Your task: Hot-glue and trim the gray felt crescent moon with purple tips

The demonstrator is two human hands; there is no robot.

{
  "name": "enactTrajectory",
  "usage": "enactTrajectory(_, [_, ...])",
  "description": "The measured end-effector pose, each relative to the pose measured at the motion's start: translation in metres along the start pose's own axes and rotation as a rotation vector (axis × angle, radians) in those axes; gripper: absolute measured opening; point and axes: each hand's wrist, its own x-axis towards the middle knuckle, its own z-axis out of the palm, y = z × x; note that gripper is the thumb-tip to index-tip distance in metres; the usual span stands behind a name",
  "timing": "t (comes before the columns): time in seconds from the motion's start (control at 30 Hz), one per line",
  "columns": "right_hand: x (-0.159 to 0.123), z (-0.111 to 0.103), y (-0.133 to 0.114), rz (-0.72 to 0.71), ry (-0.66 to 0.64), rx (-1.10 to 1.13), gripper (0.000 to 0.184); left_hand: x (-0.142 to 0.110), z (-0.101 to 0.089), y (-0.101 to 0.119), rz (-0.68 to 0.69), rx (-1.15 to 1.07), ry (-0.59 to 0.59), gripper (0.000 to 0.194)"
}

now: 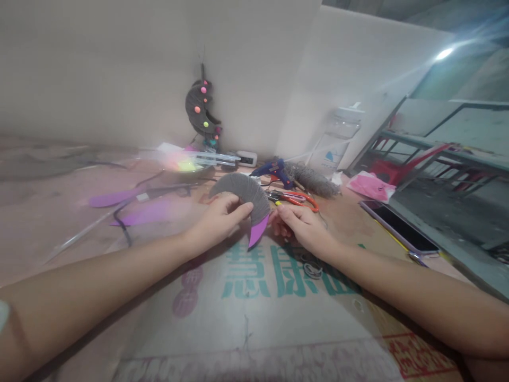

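1. Reference point: blue glue gun (274,171), lying at the rear of the work surface.
2. Crescent (256,193): in front of the glue gun and to its left, held tilted. Mostly wound in grey yarn; its lower tip is bare purple.
3. Left hand (228,209): left of and in front of the glue gun. Thumb lies over the crescent's face, fingers pass behind; clamped on the crescent.
4. Right hand (296,220): in front of the glue gun, just beside the bare purple tip. Thumb and forefinger close together; cannot tell whether anything is pinched between them.
5. Orange-handled pliers (306,200): just in front of the glue gun, nearest the right hand.
6. Yarn bundle (316,181), grey: immediately right of the glue gun.
7. Loose strand (313,271): coiled on printed cardboard (246,323), nearer the person than the glue gun.
8. Second crescent (194,109): behind and left of the glue gun, dotted with coloured balls.
9. Phone (401,226): well right of the glue gun.
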Motion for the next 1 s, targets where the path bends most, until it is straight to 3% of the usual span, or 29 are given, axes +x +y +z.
enactTrajectory(0.27, [0.0041, 0.0025, -0.0024, 0.116, -0.122, 0.118, 0.028, -0.0017, -0.0012, 0.0049, 0.014, 0.016, -0.018, 0.041])
enactTrajectory(0.47, [0.0065, 0.0063, -0.0029, 0.187, -0.066, 0.172, 0.031, -0.0021, 0.0001, 0.0062, 0.049, 0.030, -0.015, 0.041])
enactTrajectory(0.7, [0.0051, 0.0087, -0.0032, 0.179, -0.051, 0.151, 0.030, -0.0017, 0.0008, 0.0060, 0.039, 0.021, -0.025, 0.041])
enactTrajectory(0.9, [0.0049, 0.0060, -0.0016, 0.123, -0.068, 0.150, 0.046, -0.0025, -0.0008, 0.0060, -0.007, -0.024, 0.004, 0.040])
enactTrajectory(1.0, [0.0054, 0.0069, -0.0047, 0.141, -0.104, 0.111, 0.038, -0.0029, -0.0011, 0.0066, -0.018, -0.019, 0.014, 0.041])
